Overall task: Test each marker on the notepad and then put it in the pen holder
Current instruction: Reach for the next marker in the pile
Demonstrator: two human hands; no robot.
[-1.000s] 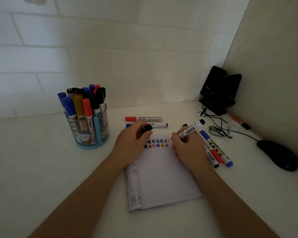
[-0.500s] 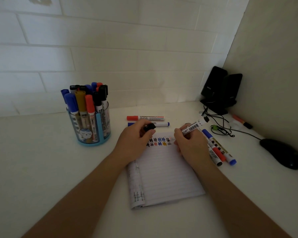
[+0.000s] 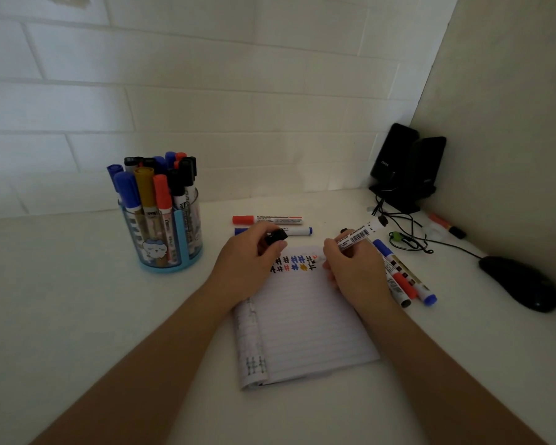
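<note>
A lined notepad (image 3: 305, 329) lies open on the white desk, with rows of black, blue, red and yellow hash marks along its top. My right hand (image 3: 355, 271) grips a white marker (image 3: 360, 234), tip down at the right end of those marks. My left hand (image 3: 247, 264) rests on the pad's top left corner and pinches the marker's black cap (image 3: 276, 236). A blue pen holder (image 3: 167, 232) packed with several markers stands to the left.
A red-capped marker (image 3: 267, 219) and a blue one (image 3: 297, 231) lie beyond the pad. Several markers (image 3: 405, 281) lie right of my right hand. Black speakers (image 3: 405, 165), tangled cables (image 3: 405, 239), an orange marker (image 3: 446, 225) and a black mouse (image 3: 520, 282) fill the right corner.
The black hash mark at the right end of the top row has gained strokes under the marker tip. My left hand has stayed put with the cap.
</note>
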